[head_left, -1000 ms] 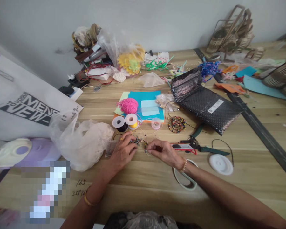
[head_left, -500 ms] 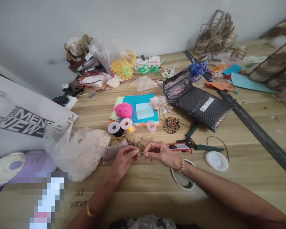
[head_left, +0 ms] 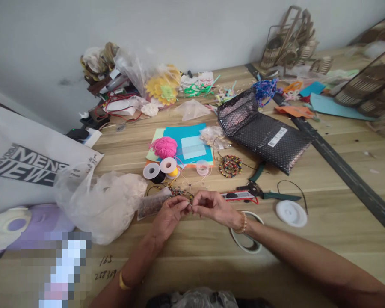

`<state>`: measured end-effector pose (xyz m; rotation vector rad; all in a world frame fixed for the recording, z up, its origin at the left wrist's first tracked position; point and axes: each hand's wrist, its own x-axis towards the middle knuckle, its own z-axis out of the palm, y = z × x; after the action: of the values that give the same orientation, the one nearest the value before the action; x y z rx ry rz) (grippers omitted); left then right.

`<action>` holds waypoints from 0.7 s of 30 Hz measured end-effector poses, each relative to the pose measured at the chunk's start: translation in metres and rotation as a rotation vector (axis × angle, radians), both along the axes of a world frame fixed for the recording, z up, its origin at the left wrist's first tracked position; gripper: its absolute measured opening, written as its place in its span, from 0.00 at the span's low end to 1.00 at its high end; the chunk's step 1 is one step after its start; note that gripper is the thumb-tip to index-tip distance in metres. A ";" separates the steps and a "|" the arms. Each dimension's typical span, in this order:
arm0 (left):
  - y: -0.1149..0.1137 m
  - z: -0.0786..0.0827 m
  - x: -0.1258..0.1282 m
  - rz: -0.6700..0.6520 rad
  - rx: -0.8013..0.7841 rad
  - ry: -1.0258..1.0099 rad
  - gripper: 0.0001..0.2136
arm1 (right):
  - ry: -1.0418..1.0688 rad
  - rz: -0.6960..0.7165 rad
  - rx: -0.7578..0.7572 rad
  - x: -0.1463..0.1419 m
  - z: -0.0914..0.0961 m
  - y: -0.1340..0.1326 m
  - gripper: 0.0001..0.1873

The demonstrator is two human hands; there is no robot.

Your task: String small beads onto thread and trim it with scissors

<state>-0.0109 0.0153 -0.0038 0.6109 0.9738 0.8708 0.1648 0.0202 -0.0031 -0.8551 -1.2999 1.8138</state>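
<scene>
In the middle of the table my left hand [head_left: 170,212] and my right hand [head_left: 214,208] meet, almost fingertip to fingertip. Each one is closed in a pinch. A thin pale strand [head_left: 190,205] shows at the right fingertips; whatever the left fingers pinch is too small to make out. Just beyond lie loose dark and coloured beads [head_left: 177,191], partly hidden by the left hand, and a clear bag of small beads [head_left: 154,204]. Fine pale cord runs near a small clear spool [head_left: 202,167]. A coiled string of multicoloured beads [head_left: 230,166] lies farther back.
Behind the hands are a black thread spool [head_left: 154,172], a yellow one [head_left: 169,167] and pink yarn [head_left: 165,147]. To the right lie a utility knife [head_left: 240,196], green-handled pliers [head_left: 280,196], a tape roll [head_left: 247,248] and a white spool [head_left: 291,213]. A plastic bag [head_left: 105,209] sits left.
Both hands stay pinched together at nearly the same spot, with the fingertips slightly closer. The whole view has shifted a little.
</scene>
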 end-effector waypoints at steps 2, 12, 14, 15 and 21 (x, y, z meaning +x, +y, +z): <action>0.000 0.000 0.000 -0.004 0.007 0.007 0.09 | -0.007 -0.004 -0.008 0.000 0.001 0.000 0.18; 0.000 0.002 0.002 -0.005 0.010 0.020 0.09 | -0.024 0.013 -0.010 0.001 0.002 0.000 0.17; 0.000 0.003 0.002 -0.009 0.007 0.019 0.09 | -0.032 0.012 -0.010 0.001 0.002 0.000 0.17; 0.000 0.004 0.002 -0.015 0.007 0.020 0.09 | -0.035 0.012 -0.008 0.001 0.003 0.000 0.17; -0.001 0.003 0.001 -0.032 0.032 0.060 0.09 | -0.030 0.025 -0.001 0.001 0.002 0.001 0.18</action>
<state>-0.0096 0.0139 -0.0012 0.6820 1.0028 0.8448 0.1663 0.0208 -0.0007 -0.8733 -1.3334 1.8275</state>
